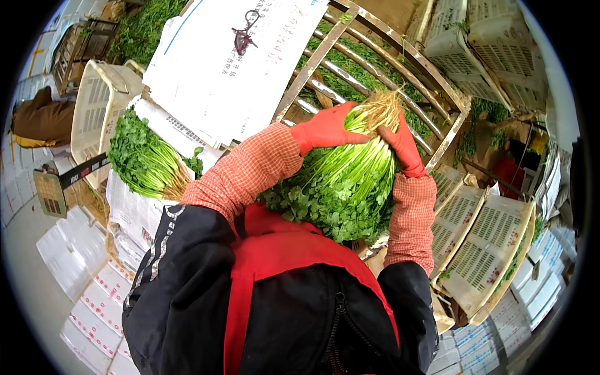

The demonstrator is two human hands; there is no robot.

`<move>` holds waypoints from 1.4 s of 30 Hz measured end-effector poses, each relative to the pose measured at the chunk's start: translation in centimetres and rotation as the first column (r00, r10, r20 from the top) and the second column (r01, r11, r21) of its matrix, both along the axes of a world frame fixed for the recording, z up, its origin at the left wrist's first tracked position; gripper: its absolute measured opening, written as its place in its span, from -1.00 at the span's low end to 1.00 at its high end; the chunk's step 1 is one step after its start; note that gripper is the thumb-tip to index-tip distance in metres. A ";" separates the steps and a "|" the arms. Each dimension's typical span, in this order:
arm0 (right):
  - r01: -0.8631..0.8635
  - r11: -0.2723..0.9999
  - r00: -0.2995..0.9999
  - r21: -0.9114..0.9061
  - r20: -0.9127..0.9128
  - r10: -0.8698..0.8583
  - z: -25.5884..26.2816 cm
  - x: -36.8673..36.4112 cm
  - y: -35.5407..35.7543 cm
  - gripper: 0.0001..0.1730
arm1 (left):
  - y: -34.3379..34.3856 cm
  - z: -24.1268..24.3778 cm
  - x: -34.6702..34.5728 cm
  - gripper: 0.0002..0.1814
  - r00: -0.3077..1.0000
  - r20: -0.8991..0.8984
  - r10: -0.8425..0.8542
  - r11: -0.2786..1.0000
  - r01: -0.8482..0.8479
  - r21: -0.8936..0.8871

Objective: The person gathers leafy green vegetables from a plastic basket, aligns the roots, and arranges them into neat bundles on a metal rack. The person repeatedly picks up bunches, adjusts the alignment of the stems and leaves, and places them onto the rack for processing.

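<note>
Both my hands wear orange-red gloves. My left hand and my right hand grip a large bunch of cilantro from its two sides, near the pale, tangled roots. The roots point away from me, over the bars of a worn metal rack, and the leafy tops hang toward my red apron. Another cilantro bunch lies on newspaper at the left, its roots close to my left sleeve. White printed sheets cover the rack's left part.
Pale plastic crates stand at the left, upper right and lower right. Loose greens lie on the floor past the rack. White boxes are stacked at the lower left. Someone in brown clothing is at the far left.
</note>
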State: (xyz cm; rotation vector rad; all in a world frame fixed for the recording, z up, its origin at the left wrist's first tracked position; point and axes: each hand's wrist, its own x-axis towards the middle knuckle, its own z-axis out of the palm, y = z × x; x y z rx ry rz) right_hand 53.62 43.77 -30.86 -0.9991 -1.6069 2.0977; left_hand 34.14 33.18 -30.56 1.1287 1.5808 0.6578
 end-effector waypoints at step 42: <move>-0.313 0.340 0.861 0.887 0.416 -0.294 5.7 1.5 -5.6 -0.76 | -6.7 11.0 -2.6 -0.46 0.848 0.339 0.409 0.486 -0.516 0.706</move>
